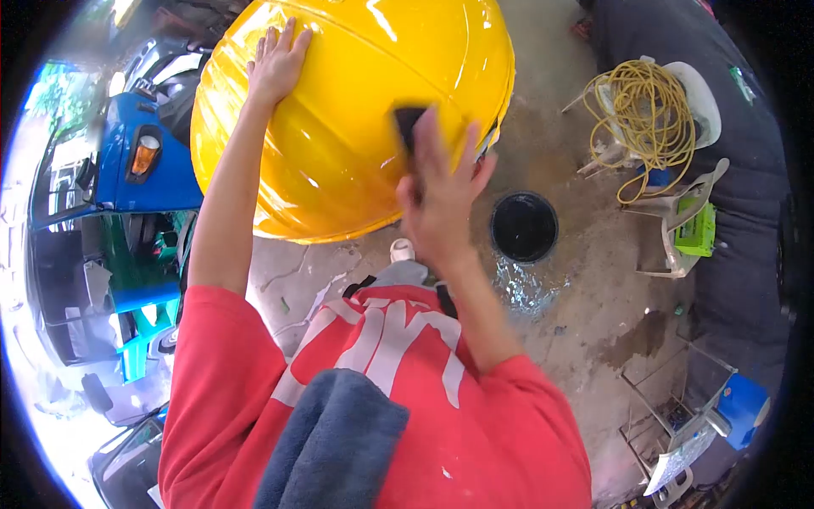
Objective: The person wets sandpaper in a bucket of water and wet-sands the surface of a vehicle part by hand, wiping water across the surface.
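Note:
A large glossy yellow panel (356, 110), curved and wet-looking, fills the top middle. My left hand (278, 66) lies flat on its upper left part, fingers spread. Lower right of the panel's middle, my right hand (445, 191) is blurred by motion, with a dark block (409, 127) held at its thumb side. Whether the block touches the panel is unclear. A black bucket (524, 227) stands on the floor just right of my right hand. A dark grey cloth (335, 445) hangs over the front of my red shirt.
A coiled yellow hose (649, 119) lies on a white chair (704, 106) at the upper right. Below are a green crate (697, 227) and a metal frame (670, 407). A blue vehicle (127, 153) stands at the left. Water wets the concrete floor (585, 297).

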The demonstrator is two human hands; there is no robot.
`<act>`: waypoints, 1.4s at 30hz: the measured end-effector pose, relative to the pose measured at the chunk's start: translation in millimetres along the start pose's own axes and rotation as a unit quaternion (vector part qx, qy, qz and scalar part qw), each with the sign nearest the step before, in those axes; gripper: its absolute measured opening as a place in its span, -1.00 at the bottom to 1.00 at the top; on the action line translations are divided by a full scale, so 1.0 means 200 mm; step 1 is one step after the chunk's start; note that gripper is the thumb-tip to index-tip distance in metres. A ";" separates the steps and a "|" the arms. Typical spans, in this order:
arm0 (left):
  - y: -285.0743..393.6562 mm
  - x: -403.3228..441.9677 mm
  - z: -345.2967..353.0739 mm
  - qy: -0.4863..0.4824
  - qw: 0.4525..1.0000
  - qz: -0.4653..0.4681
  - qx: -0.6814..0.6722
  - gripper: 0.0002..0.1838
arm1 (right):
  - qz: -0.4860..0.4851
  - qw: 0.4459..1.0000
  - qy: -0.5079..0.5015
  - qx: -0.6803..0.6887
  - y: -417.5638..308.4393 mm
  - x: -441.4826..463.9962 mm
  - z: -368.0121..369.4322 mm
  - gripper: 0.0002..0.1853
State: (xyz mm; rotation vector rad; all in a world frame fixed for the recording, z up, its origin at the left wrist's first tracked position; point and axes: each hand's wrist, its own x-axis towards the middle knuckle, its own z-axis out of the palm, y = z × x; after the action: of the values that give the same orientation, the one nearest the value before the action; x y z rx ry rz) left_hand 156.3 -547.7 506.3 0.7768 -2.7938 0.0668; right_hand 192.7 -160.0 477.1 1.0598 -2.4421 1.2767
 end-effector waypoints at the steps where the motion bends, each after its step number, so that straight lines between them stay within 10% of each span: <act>1: 0.05 -0.02 -0.05 -0.006 1.000 -0.020 -0.021 -0.19 | 0.004 0.999 0.023 -0.044 0.05 0.09 0.00 -0.15; 42: -0.03 -0.04 0.04 0.026 0.999 0.022 -0.008 -0.23 | -0.208 0.967 -0.146 -0.026 0.26 0.33 -0.22 -0.24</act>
State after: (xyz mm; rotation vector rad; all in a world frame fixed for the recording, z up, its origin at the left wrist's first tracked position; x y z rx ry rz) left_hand 163.9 -549.8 495.6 0.6997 -2.7596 0.0719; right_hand 102.3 -139.8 501.3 1.7370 -2.2483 0.9721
